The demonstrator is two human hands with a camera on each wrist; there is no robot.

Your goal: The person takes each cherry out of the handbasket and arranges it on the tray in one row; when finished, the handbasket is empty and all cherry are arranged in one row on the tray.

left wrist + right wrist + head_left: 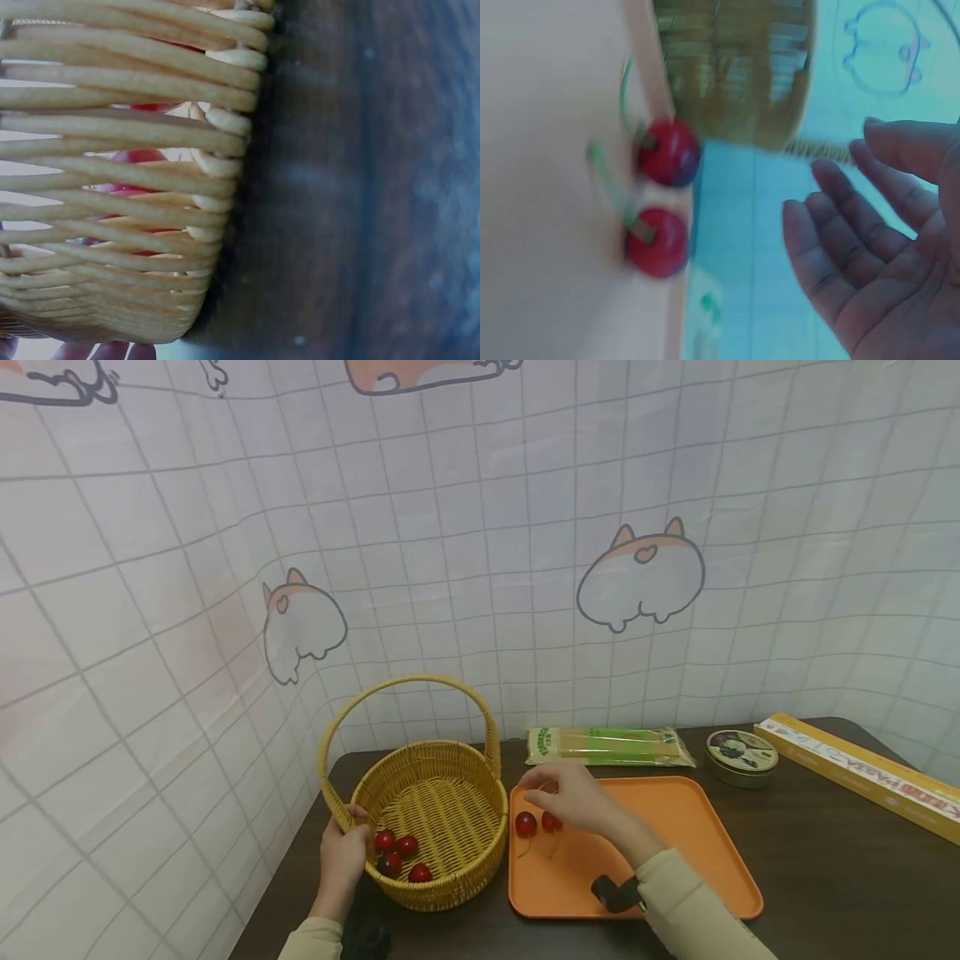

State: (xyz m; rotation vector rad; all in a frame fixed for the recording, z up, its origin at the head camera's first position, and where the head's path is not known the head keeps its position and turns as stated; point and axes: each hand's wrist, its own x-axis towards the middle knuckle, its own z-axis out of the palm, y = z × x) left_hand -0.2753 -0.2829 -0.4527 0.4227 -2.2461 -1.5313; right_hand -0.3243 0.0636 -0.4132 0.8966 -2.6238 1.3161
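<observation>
One wicker basket on the table – four cherries inside, your left hand gripping its rim, one orange tray – two cherries, your right hand open just above them, fingers relaxed.

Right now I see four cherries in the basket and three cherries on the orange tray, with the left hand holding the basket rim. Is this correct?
Not quite: the orange tray holds two cherries, not three. The head view shows this, and the right wrist view confirms the pair. The rest stands: four cherries lie in the basket, and the left hand holds its rim.
</observation>
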